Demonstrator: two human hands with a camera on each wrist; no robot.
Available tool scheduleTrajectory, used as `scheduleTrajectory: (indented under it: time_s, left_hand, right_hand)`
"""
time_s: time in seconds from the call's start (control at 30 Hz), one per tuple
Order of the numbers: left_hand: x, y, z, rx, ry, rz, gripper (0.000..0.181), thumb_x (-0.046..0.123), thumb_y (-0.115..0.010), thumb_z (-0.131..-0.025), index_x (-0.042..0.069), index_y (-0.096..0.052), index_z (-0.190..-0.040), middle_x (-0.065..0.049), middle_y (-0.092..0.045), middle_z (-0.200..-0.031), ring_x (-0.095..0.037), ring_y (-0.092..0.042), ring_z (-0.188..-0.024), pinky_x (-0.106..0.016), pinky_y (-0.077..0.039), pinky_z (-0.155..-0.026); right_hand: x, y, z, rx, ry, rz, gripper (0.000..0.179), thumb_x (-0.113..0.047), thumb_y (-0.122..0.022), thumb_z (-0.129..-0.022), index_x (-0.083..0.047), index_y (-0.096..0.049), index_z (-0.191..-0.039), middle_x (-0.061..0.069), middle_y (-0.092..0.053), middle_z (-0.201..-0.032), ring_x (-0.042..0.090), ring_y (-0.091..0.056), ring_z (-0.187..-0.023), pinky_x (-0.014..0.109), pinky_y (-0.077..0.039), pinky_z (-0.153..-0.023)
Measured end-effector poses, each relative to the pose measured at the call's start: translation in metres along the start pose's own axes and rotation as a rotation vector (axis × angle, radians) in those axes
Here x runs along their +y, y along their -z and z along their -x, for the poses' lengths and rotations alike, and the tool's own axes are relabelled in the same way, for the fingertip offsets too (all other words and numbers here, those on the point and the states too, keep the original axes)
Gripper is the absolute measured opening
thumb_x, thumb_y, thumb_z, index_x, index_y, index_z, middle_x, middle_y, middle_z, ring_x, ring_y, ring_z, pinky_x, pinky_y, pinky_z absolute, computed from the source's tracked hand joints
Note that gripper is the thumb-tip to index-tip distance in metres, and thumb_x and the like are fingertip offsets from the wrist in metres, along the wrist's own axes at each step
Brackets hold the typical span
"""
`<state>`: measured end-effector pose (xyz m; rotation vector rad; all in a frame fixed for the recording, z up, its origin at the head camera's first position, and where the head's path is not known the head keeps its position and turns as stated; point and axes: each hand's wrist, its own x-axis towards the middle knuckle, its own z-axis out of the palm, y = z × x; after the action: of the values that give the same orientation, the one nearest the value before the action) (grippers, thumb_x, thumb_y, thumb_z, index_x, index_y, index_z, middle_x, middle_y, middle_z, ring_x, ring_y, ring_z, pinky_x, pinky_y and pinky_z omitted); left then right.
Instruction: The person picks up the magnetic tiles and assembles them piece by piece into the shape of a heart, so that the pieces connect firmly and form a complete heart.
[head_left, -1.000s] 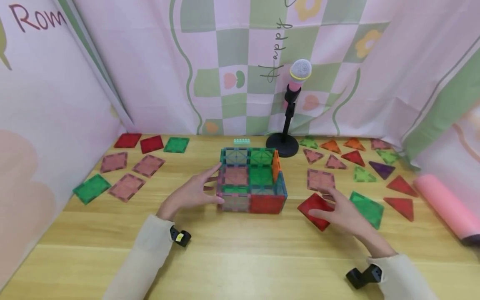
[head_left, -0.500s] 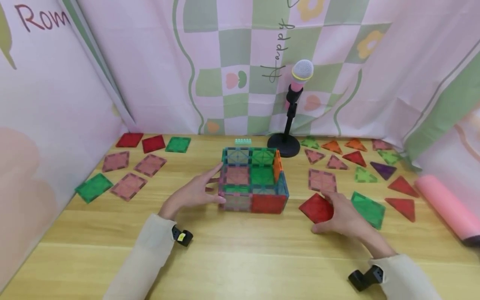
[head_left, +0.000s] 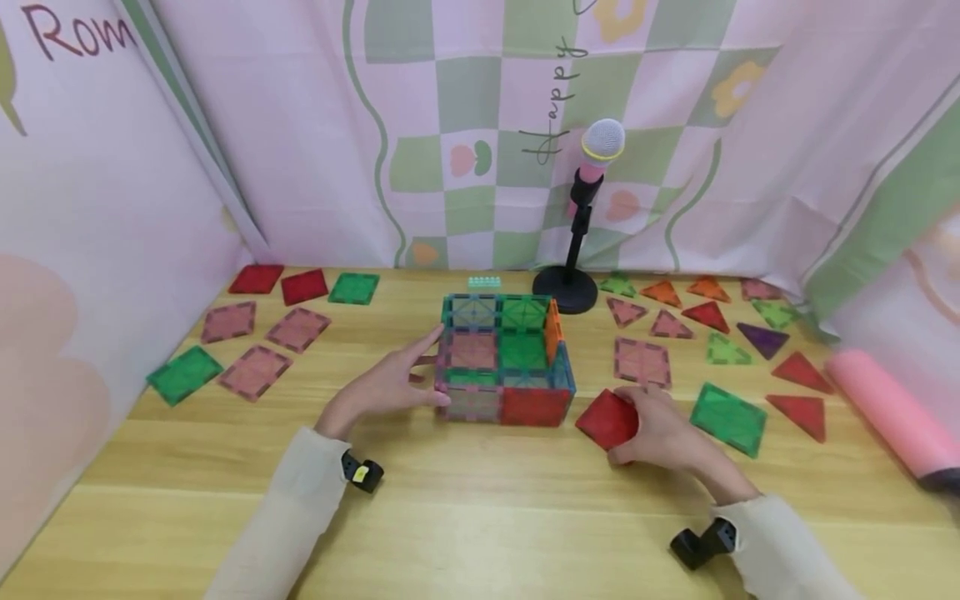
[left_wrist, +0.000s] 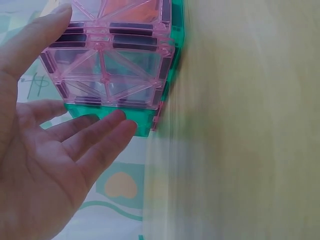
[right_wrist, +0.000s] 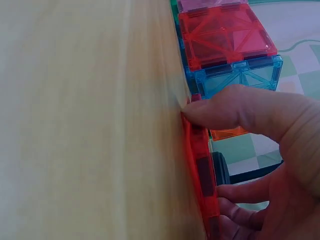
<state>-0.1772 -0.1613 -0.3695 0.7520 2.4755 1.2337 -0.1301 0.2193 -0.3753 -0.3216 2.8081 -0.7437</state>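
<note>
A low open box of translucent magnetic tiles (head_left: 534, 407) stands mid-table, with pink, red, green, blue and orange sides. My left hand (head_left: 390, 383) is at its left side, thumb by the front corner and index finger near the back one. In the left wrist view, the spread, nearly straight fingers (left_wrist: 100, 142) lie alongside the pink and green tiles (left_wrist: 105, 75). My right hand (head_left: 656, 427) pinches a red square magnetic tile (head_left: 604, 417) by its edges, low over the table just right of the box. The thumb (right_wrist: 215, 112) lies on that tile's edge in the right wrist view.
A green square tile (head_left: 729, 418) and a pink one (head_left: 642, 362) lie near my right hand, with several triangle tiles behind. Other square tiles (head_left: 255, 372) lie at left. A microphone stand (head_left: 566, 289) and small teal brick (head_left: 483, 282) stand behind the box; a pink roll (head_left: 892, 408) lies far right.
My right hand has shifted its hold on the red square tile and carried it left, closer to the box. My left hand stays at the box's left side.
</note>
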Motion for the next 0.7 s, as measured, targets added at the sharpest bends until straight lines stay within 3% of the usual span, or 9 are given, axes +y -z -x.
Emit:
scheduleTrajectory:
  time_s: [0.17,0.33,0.53,0.7]
  left_hand:
    - [0.000,0.001,0.001,0.002,-0.003,-0.012,0.101,0.029,-0.074,-0.083,0.015,-0.005,-0.154,-0.008,-0.011,-0.160,-0.029,-0.039,-0.136,-0.042,-0.045,-0.101]
    - [-0.001,0.000,0.000,0.004,-0.009,-0.015,0.101,0.030,-0.075,-0.083,0.015,-0.005,-0.154,-0.008,-0.012,-0.160,-0.028,-0.040,-0.136,-0.041,-0.046,-0.100]
    - [0.000,0.002,0.002,0.007,0.001,-0.023,0.101,0.031,-0.074,-0.083,0.015,-0.005,-0.154,-0.009,-0.013,-0.160,-0.029,-0.039,-0.136,-0.043,-0.045,-0.101]
    - [0.002,0.000,0.001,0.006,-0.008,-0.011,0.099,0.027,-0.074,-0.084,0.013,-0.006,-0.154,-0.008,-0.012,-0.160,-0.029,-0.039,-0.136,-0.042,-0.045,-0.100]
  right_hand:
    - [0.002,0.006,-0.007,-0.020,0.017,-0.128,0.088,-0.017,-0.081,-0.064,0.009,-0.037,-0.135,0.027,-0.047,-0.121,0.034,-0.047,-0.101,0.035,-0.047,-0.075]
    - [-0.002,0.028,-0.019,0.011,0.039,-0.211,0.089,-0.010,-0.077,-0.066,0.007,-0.031,-0.140,0.030,-0.037,-0.130,0.038,-0.044,-0.107,0.035,-0.046,-0.078]
    - [-0.029,0.064,-0.050,0.024,0.063,-0.209,0.083,-0.011,-0.072,-0.073,0.000,-0.031,-0.144,0.028,-0.037,-0.134,0.036,-0.042,-0.112,0.031,-0.045,-0.075]
    - [-0.053,0.073,-0.085,0.002,0.170,-0.130,0.082,-0.010,-0.072,-0.073,-0.004,-0.033,-0.145,0.023,-0.035,-0.135,0.034,-0.039,-0.119,0.041,-0.040,-0.089]
